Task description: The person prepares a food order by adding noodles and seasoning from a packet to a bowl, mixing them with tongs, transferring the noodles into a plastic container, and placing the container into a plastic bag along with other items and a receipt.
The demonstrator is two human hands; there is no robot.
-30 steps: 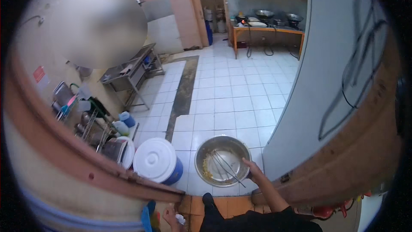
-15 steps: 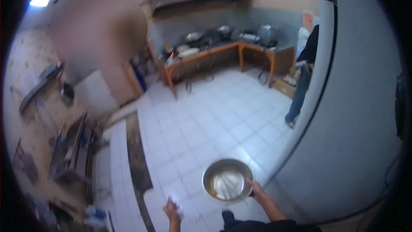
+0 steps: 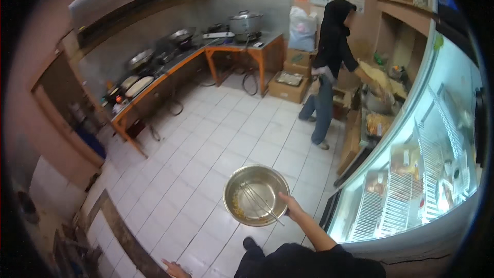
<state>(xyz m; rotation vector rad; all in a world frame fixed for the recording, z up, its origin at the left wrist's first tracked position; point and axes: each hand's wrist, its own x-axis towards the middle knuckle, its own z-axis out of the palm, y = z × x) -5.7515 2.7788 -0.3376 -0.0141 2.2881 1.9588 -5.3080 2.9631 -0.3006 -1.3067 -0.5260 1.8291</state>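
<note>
In my right hand (image 3: 291,204) is the rim of a steel bowl (image 3: 248,185) at the lower middle of the head view, my thumb over the edge and the other fingers hidden. A wire whisk (image 3: 269,209) lies inside, its handle sticking over the rim, with yellowish bits of food along the bowl's left side. My left hand (image 3: 174,268) is low at the bottom edge, fingers apart and holding nothing I can see, above the tiled floor (image 3: 185,201).
An L-shaped orange-framed counter (image 3: 216,54) bears pans and pots. A person in dark clothes (image 3: 332,46) works at a side counter (image 3: 381,123). Boxes (image 3: 284,90) stand behind them. A lit glass-fronted fridge (image 3: 427,164) is close on my right, a doorway (image 3: 64,92) far left.
I have moved from the doorway into the room and turned rightward. The person and the lit fridge interior have come into view. My left hand is now lower and farther left; the bowl stays held.
</note>
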